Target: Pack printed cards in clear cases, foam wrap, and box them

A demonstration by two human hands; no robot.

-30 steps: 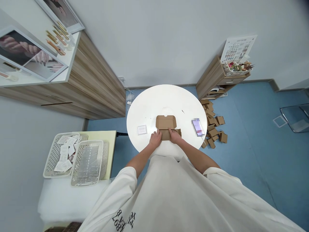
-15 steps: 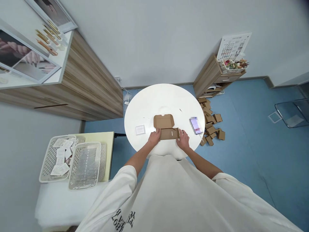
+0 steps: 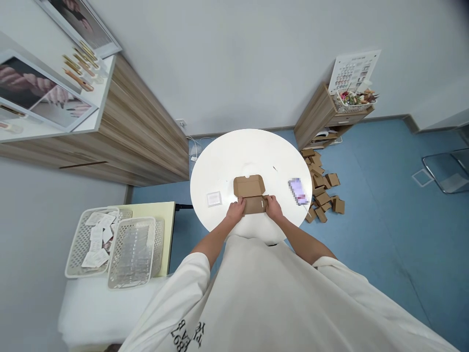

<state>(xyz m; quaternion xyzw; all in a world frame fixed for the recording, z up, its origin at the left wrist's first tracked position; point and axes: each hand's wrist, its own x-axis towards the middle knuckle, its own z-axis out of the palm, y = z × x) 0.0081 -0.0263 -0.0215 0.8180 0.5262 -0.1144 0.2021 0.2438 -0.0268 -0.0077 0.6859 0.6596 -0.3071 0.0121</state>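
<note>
Open-lidded cardboard box (image 3: 253, 206), one, on round white table (image 3: 249, 154), near edge; left hand (image 3: 236, 209) gripping its left end, right hand (image 3: 273, 209) its right. Left of table: white basket (image 3: 73, 248), holding paper slips (image 3: 97, 238); second basket (image 3: 114, 259), holding clear flat items (image 3: 134, 250). Right of table: smaller cardboard boxes (image 3: 323, 199), heaped on floor (image 3: 370, 234). Beyond table, right: small basket (image 3: 353, 108), holding flowers (image 3: 352, 98).

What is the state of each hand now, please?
Left hand: holding the open cardboard box at its left end.
Right hand: holding the same box at its right end.
</note>
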